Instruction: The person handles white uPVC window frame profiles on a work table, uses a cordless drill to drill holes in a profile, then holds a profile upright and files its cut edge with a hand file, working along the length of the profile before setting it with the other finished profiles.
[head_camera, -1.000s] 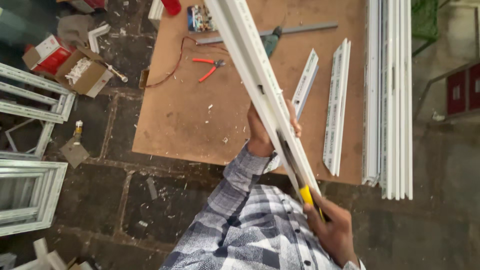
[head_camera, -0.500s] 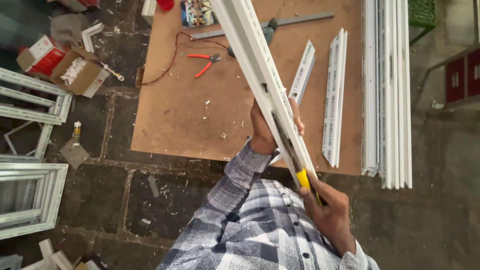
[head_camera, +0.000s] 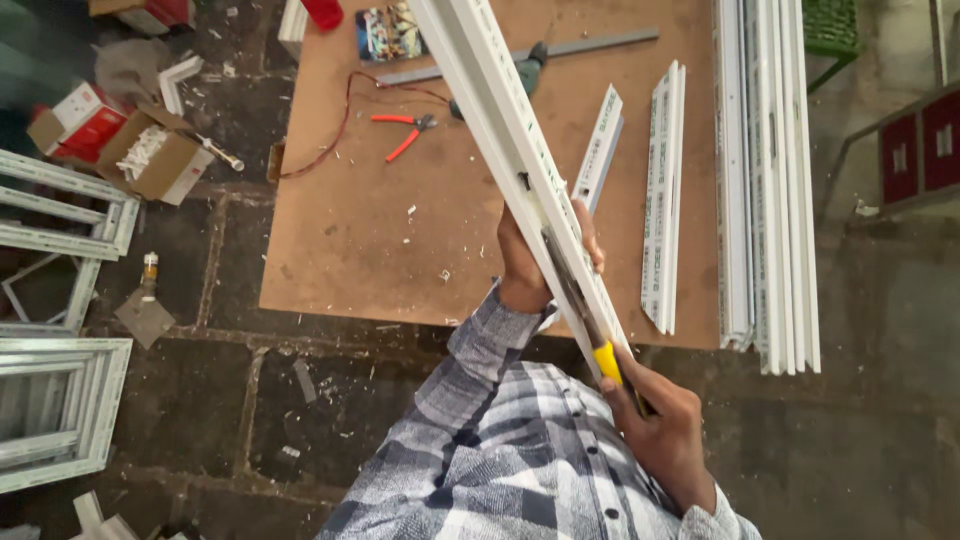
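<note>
1. Closest to the camera is the person's checked shirt (head_camera: 500, 460), grey, blue and white, with buttons down the front.
2. The right hand (head_camera: 665, 440) is low and near the body. Its fingers are closed tight around a tool with a yellow handle (head_camera: 607, 362). The thin dark blade of the tool lies flat along the white bar, pointing up and away.
3. The white plastic window bar (head_camera: 500, 130) is long and straight. It runs from the right hand near the body, up and to the left, and out past the top of the picture. It is held in the air, above the board.
4. The left hand (head_camera: 530, 260) is a bit farther up the same bar. Its fingers wrap around the bar from behind, with the fingertips showing on the right edge. So both hands are on the bar, the right one nearer the low end and the left one higher.
5. Below the bar lies a brown wooden board (head_camera: 350, 220) on the dark stone floor (head_camera: 200, 400).
6. On the board are red pliers (head_camera: 400, 135), a red wire (head_camera: 340, 120), a drill (head_camera: 525, 65) partly hidden by the bar, and short white strips (head_camera: 665, 190).
7. Long white bars (head_camera: 770, 180) lie in a stack on the right.
8. Far left are white window frames (head_camera: 60, 420) and an open cardboard box (head_camera: 150, 155).
</note>
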